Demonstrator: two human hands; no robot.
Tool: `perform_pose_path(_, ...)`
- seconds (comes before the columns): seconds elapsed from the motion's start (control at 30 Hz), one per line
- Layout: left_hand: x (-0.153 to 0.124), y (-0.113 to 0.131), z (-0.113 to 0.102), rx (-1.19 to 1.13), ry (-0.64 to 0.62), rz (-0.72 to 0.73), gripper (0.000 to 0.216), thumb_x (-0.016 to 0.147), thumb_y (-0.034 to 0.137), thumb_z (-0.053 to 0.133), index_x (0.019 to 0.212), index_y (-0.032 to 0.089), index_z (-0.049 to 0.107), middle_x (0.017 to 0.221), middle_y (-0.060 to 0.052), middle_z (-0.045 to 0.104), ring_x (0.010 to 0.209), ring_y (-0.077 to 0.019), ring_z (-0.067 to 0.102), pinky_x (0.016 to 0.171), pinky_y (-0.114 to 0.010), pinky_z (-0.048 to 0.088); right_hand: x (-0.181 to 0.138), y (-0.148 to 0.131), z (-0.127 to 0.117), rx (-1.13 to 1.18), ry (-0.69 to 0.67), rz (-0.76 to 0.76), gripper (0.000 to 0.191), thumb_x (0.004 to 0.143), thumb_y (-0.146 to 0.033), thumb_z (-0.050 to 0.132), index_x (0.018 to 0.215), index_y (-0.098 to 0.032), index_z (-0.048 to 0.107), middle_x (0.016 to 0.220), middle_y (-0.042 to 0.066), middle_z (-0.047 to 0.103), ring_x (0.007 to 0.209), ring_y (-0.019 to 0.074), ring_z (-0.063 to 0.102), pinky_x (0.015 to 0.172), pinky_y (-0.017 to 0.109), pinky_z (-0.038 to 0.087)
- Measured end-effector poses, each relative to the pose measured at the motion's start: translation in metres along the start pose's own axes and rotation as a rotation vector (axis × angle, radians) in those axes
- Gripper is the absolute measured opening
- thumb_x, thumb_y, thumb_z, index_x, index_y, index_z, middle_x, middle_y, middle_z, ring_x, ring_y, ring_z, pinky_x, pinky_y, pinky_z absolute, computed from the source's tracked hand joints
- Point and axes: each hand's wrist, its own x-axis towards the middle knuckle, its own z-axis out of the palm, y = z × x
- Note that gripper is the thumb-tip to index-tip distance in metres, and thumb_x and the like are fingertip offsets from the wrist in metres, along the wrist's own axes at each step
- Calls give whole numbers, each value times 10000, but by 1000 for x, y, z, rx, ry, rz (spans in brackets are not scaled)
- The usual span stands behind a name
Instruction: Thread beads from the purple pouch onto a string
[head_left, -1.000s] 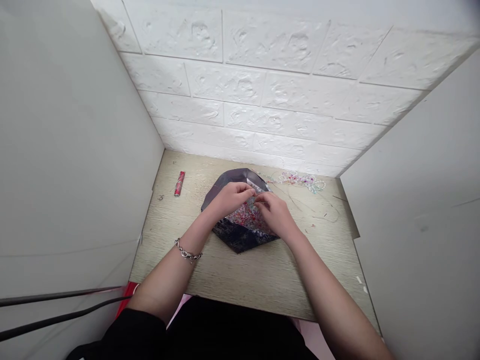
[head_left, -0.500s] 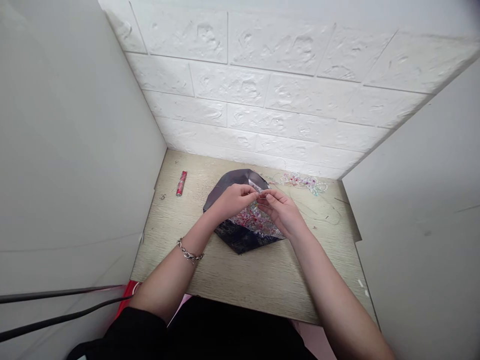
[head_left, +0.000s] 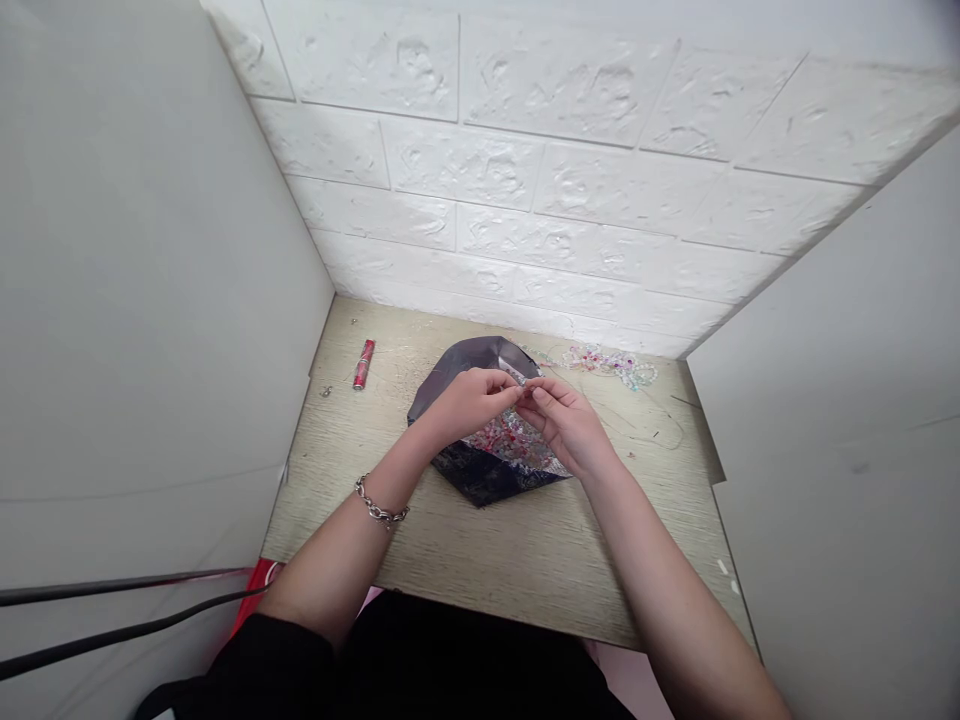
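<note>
My left hand [head_left: 472, 403] and my right hand [head_left: 564, 420] meet fingertip to fingertip above an opened dark bag [head_left: 480, 478]. Thumb and forefinger of each hand are pinched together. Whatever lies between them is too small to make out. Inside the bag is a heap of small pink, red and clear beads [head_left: 506, 440], partly covered by my hands. A thin thread [head_left: 637, 440] lies in a loop on the table to the right of the bag. Strung beads [head_left: 611, 365] in pink, clear and pale green are bunched at the back right.
A red printed tube [head_left: 364, 365] lies at the back left of the wooden table [head_left: 480, 570], with a small metal piece [head_left: 325, 392] beside it. White brick-patterned wall [head_left: 495, 180] closes the back, and grey panels [head_left: 150, 250] stand at both sides. Dark cables [head_left: 127, 625] run at lower left.
Both hands stay pinched together over the bag, the left fingertips shifting very slightly to the right. The camera view has moved a little; the other things lie as before.
</note>
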Motion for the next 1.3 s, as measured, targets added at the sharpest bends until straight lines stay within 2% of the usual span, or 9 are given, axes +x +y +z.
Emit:
perform_pose_path(0.47,-1,3,-2,55,-17,-19,302,739,364,405,741,146,614,638,1,558,558,-77,422,513,-201,308,-1,1,0,25,-18,8,159,578,-242,668,709,-188,595,702,-16,640,699,86,592,747,240,452)
perform_pose_path(0.8,0,4,-2,85,-29,-23,297,735,359,411,725,143,615,621,4,551,574,-81,435,525,-205,310,0,2,1,-24,1,1,168,561,-246,677,699,-185,603,694,-21,630,706,85,585,781,262,448)
perform_pose_path(1.3,-1,4,-3,52,-32,-12,290,734,356,415,716,145,613,607,8,537,566,-76,424,524,-202,311,-1,1,0,10,-6,-5,163,578,-248,667,710,-189,594,693,-14,637,700,88,593,744,246,460)
